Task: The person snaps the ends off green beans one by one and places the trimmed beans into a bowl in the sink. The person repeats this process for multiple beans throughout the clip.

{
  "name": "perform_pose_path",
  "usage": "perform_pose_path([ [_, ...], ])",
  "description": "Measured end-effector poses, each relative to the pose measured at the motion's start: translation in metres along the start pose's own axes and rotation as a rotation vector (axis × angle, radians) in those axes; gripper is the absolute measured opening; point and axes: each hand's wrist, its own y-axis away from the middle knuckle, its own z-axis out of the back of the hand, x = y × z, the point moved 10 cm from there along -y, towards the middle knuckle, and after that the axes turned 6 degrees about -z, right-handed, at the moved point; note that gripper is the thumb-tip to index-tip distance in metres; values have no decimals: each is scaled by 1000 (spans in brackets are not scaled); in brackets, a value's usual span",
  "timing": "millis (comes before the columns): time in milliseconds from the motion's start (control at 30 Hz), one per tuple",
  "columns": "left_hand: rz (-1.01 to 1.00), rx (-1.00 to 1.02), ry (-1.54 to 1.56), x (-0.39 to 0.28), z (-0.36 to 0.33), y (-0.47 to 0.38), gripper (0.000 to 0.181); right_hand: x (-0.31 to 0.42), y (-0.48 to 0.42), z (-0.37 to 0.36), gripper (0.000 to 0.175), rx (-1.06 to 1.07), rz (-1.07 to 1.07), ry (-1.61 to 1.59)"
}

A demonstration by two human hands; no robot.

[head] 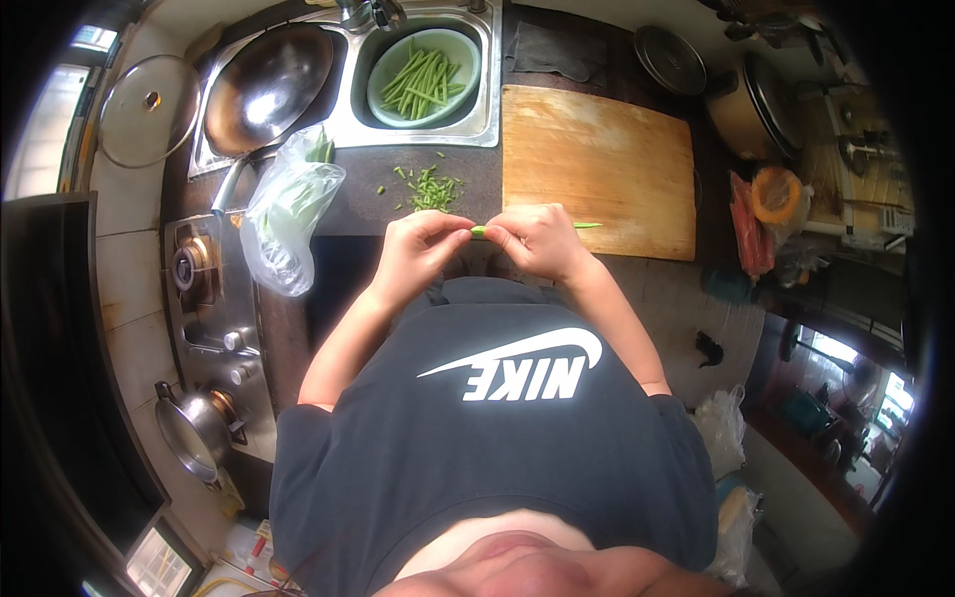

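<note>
A green bean (587, 224) runs through my right hand (541, 239), which grips it near one end; its other end sticks out to the right over the wooden cutting board. My left hand (424, 250) pinches the near tip of the same bean between thumb and fingertips. Just beyond my left hand, a small pile of bean ends (434, 190) lies on the dark counter. Long green beans (421, 83) fill part of a pale green bowl (468, 56) in the sink. A clear plastic bag (289, 216) with more green pods inside rests at the counter's left.
The wooden cutting board (597, 164) lies right of the sink (489, 112), with a dark cloth (556, 52) behind it. A wok (268, 89) stands over the left basin, its handle towards the gas stove (224, 313). A lidded pot (753, 104) stands at the back right.
</note>
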Motion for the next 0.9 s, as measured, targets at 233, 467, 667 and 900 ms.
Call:
perform_pose_path([
  [233, 49, -47, -56, 8, 6, -5, 14, 13, -16, 3, 12, -7, 115, 71],
  [467, 491, -77, 321, 49, -9, 10, 13, 12, -16, -3, 9, -88, 170, -17],
  [667, 527, -58, 832, 48, -36, 11, 11, 1, -18, -6, 10, -109, 49, -330],
  [900, 529, -100, 694, 84, -33, 10, 13, -56, -17, -13, 22, -231, -357, -955],
])
